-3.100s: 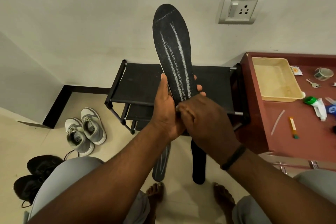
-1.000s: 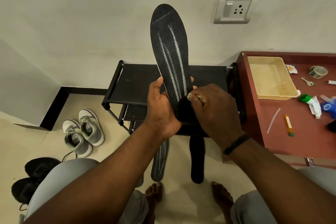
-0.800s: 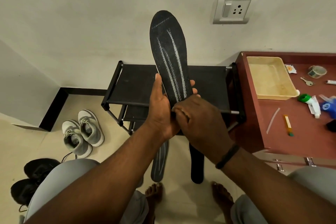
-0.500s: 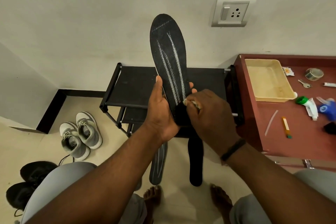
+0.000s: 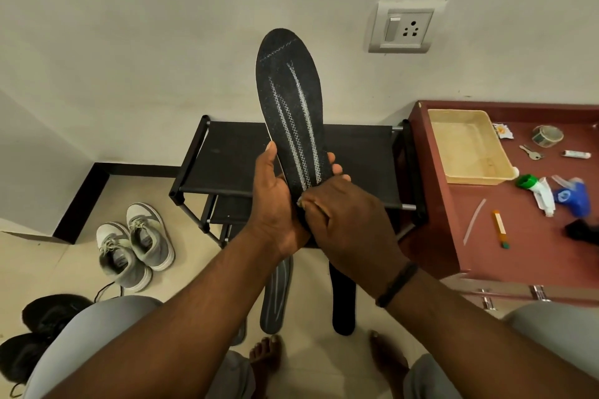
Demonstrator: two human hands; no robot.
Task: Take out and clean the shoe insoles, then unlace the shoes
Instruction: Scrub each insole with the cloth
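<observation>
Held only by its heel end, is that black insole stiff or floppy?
Probably fairly stiff: the insole stands nearly upright above the left hand without drooping. Likely light, since it looks thin. The right hand rests on its heel end, so some support may be hidden.

We are seeing the right hand (image 5: 350,220) covering the heel of the raised insole (image 5: 291,107), hiding whatever its curled fingers are pinching. Our arms are blocking parts of two insoles on the floor (image 5: 275,298). The black shoes (image 5: 35,334) are running off the left edge, the red table (image 5: 518,253) off the right.
</observation>
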